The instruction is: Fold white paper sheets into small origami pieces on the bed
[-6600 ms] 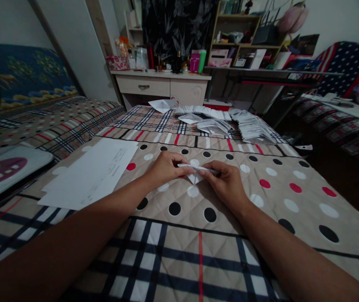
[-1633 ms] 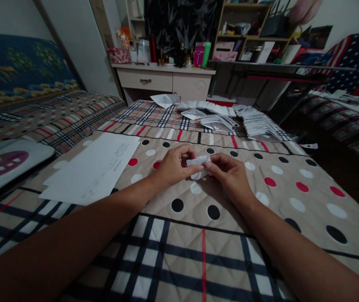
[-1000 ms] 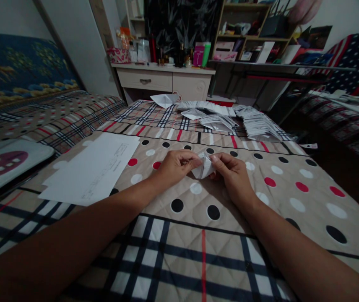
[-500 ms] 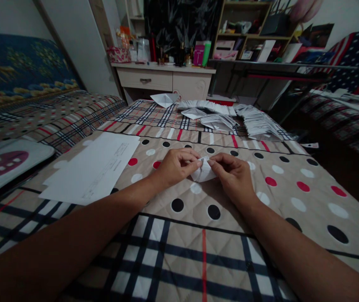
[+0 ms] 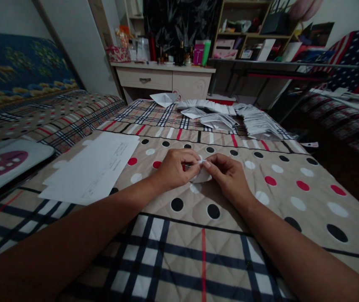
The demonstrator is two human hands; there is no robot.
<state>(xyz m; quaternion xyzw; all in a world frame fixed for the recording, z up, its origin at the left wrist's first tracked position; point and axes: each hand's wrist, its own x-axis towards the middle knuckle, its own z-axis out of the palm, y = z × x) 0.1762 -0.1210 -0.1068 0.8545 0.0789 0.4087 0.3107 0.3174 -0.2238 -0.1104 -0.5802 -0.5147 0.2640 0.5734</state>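
Note:
Between my two hands is a small folded piece of white paper (image 5: pixel 202 175), held low over the polka-dot bedspread (image 5: pixel 230 191). My left hand (image 5: pixel 178 167) pinches its upper edge from the left with thumb and fingers. From the right, my right hand (image 5: pixel 228 172) pinches the same edge, its thumb close to the left one. The fingertips cover much of the paper's top, so the exact fold is hidden. To the left of my left hand lies a stack of white printed sheets (image 5: pixel 97 167), slightly fanned.
Farther up the bed sit folded paper pieces (image 5: pixel 219 121), a long row of them (image 5: pixel 258 121) and a single one (image 5: pixel 164 99). A white folding table (image 5: pixel 12 163) with a purple print stands left. Behind is a white dresser (image 5: pixel 144 79) carrying bottles and boxes.
My hands have come closer together, the right one shifting left. The paper between them now looks narrower, its upper part gathered under the fingertips.

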